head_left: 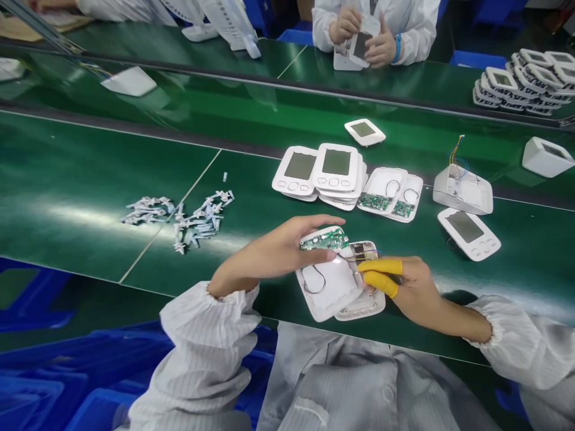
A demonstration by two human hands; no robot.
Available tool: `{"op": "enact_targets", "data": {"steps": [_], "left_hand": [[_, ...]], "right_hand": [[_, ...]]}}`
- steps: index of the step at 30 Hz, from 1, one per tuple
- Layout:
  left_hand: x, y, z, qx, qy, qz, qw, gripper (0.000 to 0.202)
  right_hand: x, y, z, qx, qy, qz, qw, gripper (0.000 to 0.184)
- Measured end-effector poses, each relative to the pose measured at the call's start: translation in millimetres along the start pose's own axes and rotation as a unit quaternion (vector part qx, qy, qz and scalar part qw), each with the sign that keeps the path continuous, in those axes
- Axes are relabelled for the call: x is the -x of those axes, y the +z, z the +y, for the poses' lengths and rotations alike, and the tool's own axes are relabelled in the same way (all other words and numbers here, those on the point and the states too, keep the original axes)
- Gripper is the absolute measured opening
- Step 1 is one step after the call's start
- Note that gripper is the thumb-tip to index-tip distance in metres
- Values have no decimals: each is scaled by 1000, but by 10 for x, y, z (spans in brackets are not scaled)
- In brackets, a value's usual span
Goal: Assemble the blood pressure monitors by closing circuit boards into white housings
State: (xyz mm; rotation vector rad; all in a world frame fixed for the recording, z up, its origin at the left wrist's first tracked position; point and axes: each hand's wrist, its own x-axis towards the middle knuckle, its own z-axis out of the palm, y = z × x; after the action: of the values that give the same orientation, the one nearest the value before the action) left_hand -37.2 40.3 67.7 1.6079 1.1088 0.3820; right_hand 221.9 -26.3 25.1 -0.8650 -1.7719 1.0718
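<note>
My left hand [278, 251] grips a green circuit board [324, 240] at the edge of an open white plastic casing [327, 287]. A second white casing shell [366, 302] lies partly under it. My right hand [408, 290], with yellow finger cots [381, 275] on two fingers, pinches thin coloured wires [366, 255] close to the board. Just beyond my hands lie open casings holding green boards [389, 194]. Stacked white devices with grey LCD windows [336, 167] stand next to them.
A pile of small white plastic parts [197, 218] lies on the green belt [90, 161] to the left. A casing with loose wires [462, 188] sits right. Across a second belt, a co-worker's hands [362, 42] hold a white device. Finished devices [523, 81] are stacked far right. Blue bins [45, 365] sit lower left.
</note>
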Motion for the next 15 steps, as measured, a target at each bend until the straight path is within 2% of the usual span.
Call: {"op": "enact_targets", "data": {"steps": [3,6,7,10,15], "left_hand": [[105,111,29,30,21,-5,999,54],[207,259,58,43,24,-31,998,19],[236,312,60,36,29,-37,998,14],[306,463,46,47,27,-45,998,14],[384,619,4,119,-10,9,993,11]], "right_hand": [[-17,6,29,-3,5,9,1000,16],[-15,30,54,18,6,8,1000,20],[-16,35,60,25,5,5,1000,20],[-22,44,66,36,-13,-3,999,19],[6,67,54,61,-62,-13,996,18]]}}
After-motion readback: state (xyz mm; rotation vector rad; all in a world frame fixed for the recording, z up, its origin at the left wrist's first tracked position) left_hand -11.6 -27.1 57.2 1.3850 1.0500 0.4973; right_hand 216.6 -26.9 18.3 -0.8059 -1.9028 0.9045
